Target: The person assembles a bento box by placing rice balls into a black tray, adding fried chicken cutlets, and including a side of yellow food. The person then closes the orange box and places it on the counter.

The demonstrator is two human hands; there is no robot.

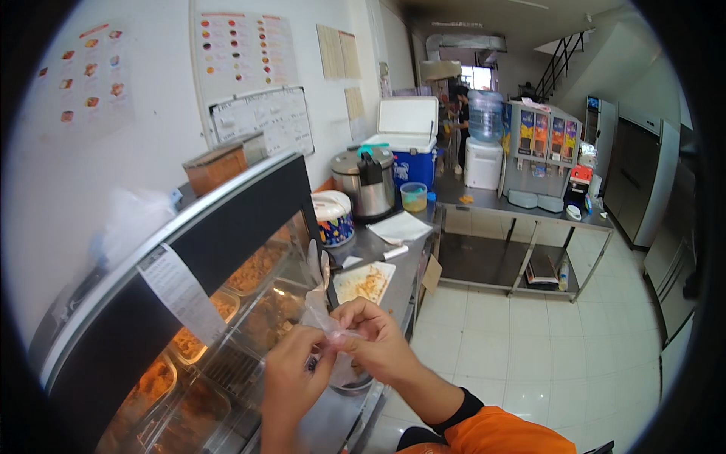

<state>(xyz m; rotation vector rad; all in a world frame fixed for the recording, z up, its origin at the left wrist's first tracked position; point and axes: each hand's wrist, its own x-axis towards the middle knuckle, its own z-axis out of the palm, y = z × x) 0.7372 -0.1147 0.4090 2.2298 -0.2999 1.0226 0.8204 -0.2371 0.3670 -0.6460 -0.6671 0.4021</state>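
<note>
Head view, single: left fisheye, head-worn, facing forward and downward. Near, lower centre: left hand (293,372), right hand (380,344). Close, left side: display case (253,208). Farther: table (488,261), floor (590,340). Edges bent; corners dark.

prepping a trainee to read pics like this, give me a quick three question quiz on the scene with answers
1. What do the left hand and right hand both pinch?

2. True or false: the lid of the blue cooler stands open.

3. What sits on top of the white water dispenser?
A) a rice cooker
B) a large water bottle
C) a cardboard box

Key:
1. A thin, see-through plastic bag.
2. True.
3. B.
</note>
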